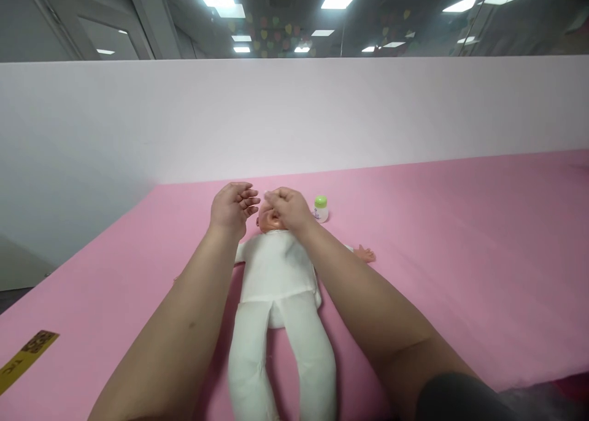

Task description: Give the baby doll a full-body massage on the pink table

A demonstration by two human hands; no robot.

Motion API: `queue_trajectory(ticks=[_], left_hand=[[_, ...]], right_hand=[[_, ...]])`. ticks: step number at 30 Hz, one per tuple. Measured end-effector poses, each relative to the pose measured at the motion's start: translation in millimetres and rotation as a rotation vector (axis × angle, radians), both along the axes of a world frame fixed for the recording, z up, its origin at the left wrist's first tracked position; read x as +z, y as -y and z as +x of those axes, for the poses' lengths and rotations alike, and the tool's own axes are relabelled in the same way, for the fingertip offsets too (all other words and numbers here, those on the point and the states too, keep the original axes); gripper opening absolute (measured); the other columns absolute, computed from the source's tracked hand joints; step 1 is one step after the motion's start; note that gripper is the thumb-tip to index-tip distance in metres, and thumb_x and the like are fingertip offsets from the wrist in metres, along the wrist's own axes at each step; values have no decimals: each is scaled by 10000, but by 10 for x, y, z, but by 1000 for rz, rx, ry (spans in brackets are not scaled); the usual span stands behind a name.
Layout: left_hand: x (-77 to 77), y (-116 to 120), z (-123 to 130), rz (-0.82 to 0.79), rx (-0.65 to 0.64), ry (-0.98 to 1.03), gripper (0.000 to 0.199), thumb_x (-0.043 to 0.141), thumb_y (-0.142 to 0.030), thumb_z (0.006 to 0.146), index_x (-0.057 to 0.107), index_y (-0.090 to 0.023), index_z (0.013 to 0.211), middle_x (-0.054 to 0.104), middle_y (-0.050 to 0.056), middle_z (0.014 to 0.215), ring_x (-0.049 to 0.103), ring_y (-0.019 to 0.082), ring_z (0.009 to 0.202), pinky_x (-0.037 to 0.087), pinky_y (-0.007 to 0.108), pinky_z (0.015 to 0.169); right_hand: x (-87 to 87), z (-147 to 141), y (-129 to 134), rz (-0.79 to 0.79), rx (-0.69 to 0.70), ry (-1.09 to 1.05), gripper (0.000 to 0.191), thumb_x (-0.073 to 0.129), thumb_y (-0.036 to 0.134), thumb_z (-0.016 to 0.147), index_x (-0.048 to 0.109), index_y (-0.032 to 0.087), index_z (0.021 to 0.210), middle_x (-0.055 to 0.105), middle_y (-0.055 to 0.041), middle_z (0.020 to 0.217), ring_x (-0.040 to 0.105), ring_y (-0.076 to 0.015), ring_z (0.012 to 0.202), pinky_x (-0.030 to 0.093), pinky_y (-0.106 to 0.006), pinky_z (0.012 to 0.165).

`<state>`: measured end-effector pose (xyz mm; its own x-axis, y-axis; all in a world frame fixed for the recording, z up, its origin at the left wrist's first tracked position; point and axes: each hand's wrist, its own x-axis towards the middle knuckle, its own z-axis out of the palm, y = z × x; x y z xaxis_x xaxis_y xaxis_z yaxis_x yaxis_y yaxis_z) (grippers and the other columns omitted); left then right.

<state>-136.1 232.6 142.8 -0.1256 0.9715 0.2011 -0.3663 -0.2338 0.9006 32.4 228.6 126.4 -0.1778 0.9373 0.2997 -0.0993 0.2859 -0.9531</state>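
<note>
From my remote seat, I saw the doll [278, 267] lying in the middle of the pink surface [460, 243], its white-clothed legs toward the near edge and its head [271, 223] at the far end. I had the left hand [229, 209] just left of that head, its fingers loosely curled and slightly spread. The right hand [292, 209] was over the head's right side, covering part of it, with the fingers drawn narrow; I could not tell whether they pinched anything or touched the head. A small jar [321, 212] with a green lid [321, 200] stood upright just right of that hand. The doll's small hand [365, 254] stuck out beyond my right forearm. A yellow strip [28, 358] lay at the near left, a dark sleeve [460, 396] showed at the near right, and a white wall [322, 114] rose along the far side.
</note>
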Motion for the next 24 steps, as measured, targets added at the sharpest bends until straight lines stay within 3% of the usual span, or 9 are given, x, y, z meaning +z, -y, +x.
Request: queue_trajectory(ticks=[3, 7, 10, 14, 19, 24], left_hand=[[-297, -157, 42, -17, 210, -174, 171, 725, -324, 791, 708, -189, 896, 748, 79, 986, 704, 189, 829, 561, 294, 696], [-618, -288, 144, -66, 237, -277, 282, 707, -361, 830, 758, -234, 1076, 729, 79, 1257, 676, 266, 1147, 566, 368, 893], [-747, -350, 229, -72, 194, -268, 400, 706, -400, 863, 754, -268, 1238, 701, 61, 1371, 630, 276, 1284, 530, 401, 1044], [-825, -388, 295, -83, 66, -242, 494, 772, -395, 838, 751, -241, 1307, 706, 97, 1389, 666, 290, 1266, 517, 435, 1102], [-863, -355, 302, -93, 73, -270, 625, 850, -352, 779, 711, -233, 1377, 723, 123, 1358, 692, 335, 1237, 547, 451, 1067], [-894, -364, 296, -78, 102, -267, 595, 838, -377, 802, 713, -231, 1365, 735, 129, 1329, 692, 339, 1239, 550, 463, 1069]], right_hand=[[-24, 192, -183, 108, -308, -67, 437, 666, 662, 919, 633, 231, 855, 722, -32, 873, 667, -189, 798, 554, -305, 730], [-212, 317, -410, 86, -454, -6, 372, 679, 598, 910, 686, 232, 974, 737, -38, 995, 675, -212, 926, 546, -353, 903], [-492, 267, -522, -39, -365, 66, 448, 731, 556, 870, 710, 225, 1171, 733, -56, 1203, 669, -247, 1122, 506, -386, 1044], [-766, 189, -559, -105, -246, 49, 588, 747, 527, 862, 649, 233, 1362, 679, -66, 1376, 621, -261, 1283, 478, -396, 1120], [-751, 196, -486, -83, -203, 23, 617, 827, 511, 802, 663, 261, 1342, 676, -54, 1376, 624, -272, 1288, 495, -404, 1130], [-700, 177, -459, -96, -177, -41, 551, 838, 454, 799, 704, 262, 1298, 712, -54, 1309, 630, -278, 1280, 510, -409, 1131]])
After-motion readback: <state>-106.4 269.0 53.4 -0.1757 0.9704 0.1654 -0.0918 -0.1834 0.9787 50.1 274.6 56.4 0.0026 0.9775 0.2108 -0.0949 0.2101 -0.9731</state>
